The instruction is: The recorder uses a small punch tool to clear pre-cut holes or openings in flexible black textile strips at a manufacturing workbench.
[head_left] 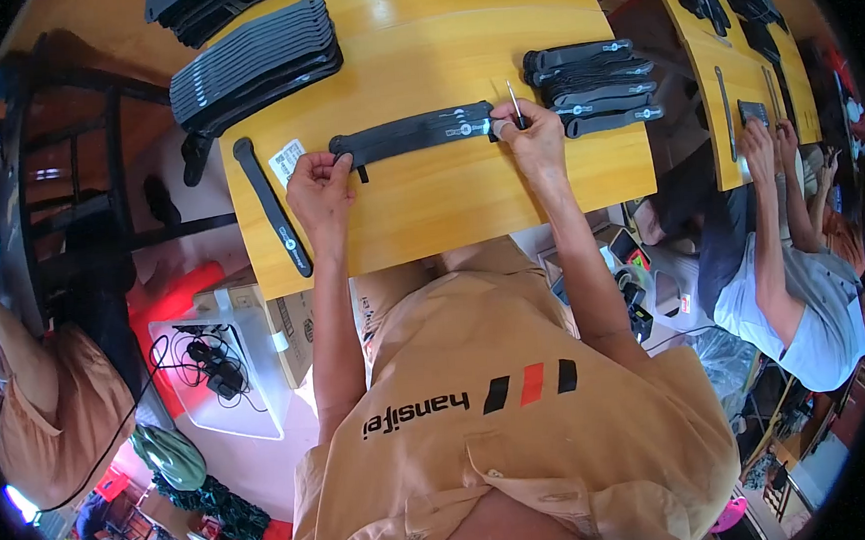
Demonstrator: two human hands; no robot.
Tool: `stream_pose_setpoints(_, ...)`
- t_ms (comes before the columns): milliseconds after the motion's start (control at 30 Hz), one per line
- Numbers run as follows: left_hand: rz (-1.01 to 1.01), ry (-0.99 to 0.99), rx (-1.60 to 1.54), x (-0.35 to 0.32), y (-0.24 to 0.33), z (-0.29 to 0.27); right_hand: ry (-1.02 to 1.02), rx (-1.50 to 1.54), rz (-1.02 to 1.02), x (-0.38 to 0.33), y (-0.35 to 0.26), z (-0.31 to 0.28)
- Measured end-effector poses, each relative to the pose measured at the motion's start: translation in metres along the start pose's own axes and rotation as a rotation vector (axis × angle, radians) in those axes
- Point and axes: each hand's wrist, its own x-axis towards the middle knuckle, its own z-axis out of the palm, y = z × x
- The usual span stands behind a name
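Note:
A flat stack of black straps lies sideways across the yellow table in front of me. My left hand pinches its left end between thumb and fingers, where a short black tab hangs down. At the other end is my right hand, its fingers closed around a slim pointed metal tool whose tip points away from me. The same hand rests against the strap end; the tool's lower part is hidden in the fingers. Beside my left hand lie a single black strap and a white printed label.
Piles of black straps lie at the table's far left and right. A co-worker in a light shirt works at another table on the right. A clear bin with black cables stands lower left, near a cardboard box.

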Motion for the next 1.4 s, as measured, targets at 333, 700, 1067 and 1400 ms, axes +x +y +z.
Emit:
stream_pose_setpoints(333, -0.020, 0.040, 0.097, -0.003, 0.004, 0.001, -0.005, 0.022, 0.005, 0.000, -0.001, 0.001)
stream_pose_setpoints(700, 0.022, 0.035, 0.097, -0.002, 0.001, 0.001, -0.018, 0.018, 0.036, 0.000, 0.001, 0.000)
stream_pose_setpoints(1067, 0.028, 0.029, 0.126, -0.004, 0.006, 0.003, -0.020, 0.020, 0.016, 0.000, -0.002, 0.001)
stream_pose_setpoints(1400, 0.105, 0.088, 0.204, -0.001, 0.001, 0.004, 0.035, -0.047, -0.001, 0.001, -0.001, 0.003)
